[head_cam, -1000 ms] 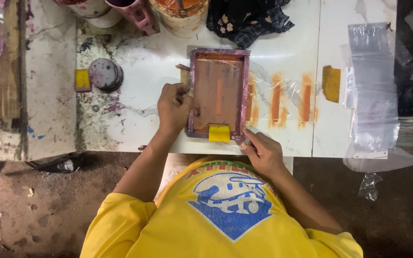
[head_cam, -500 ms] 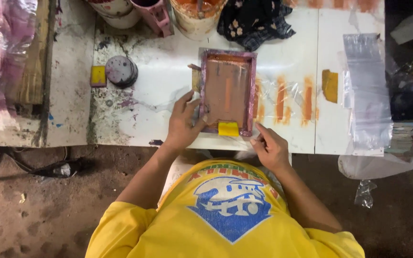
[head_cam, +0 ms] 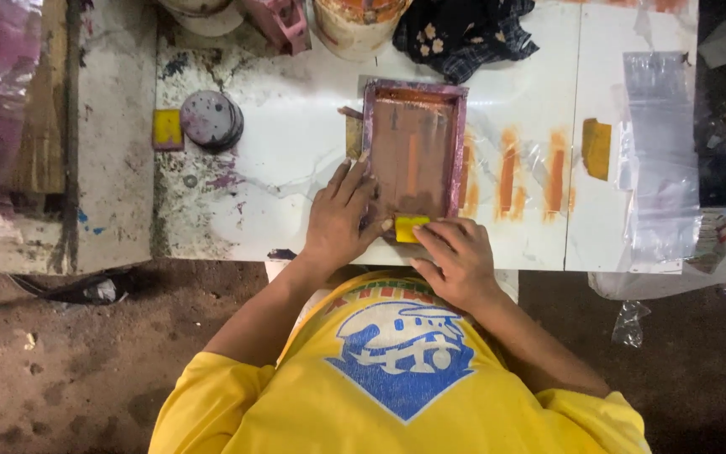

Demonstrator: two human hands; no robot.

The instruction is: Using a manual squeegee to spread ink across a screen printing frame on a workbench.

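Left hand [head_cam: 339, 220] lies flat, fingers spread, steadying the purple-framed printing screen [head_cam: 414, 150] on the white table [head_cam: 296, 151]; right hand [head_cam: 457, 259] pinches the yellow squeegee [head_cam: 411, 226] at the frame's near end; mid-stroke, needing even pressure

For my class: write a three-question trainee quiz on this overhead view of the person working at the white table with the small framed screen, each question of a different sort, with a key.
1. True or false: the left hand lies flat on the left edge of the framed screen.
2. Multiple choice: what does the right hand grip at the near end of the frame? A. a yellow squeegee block B. a paintbrush C. a pair of scissors
3. Fill in: the stripes printed on the clear film right of the frame are ____ in colour.

Key: 1 true; 2 A; 3 orange.
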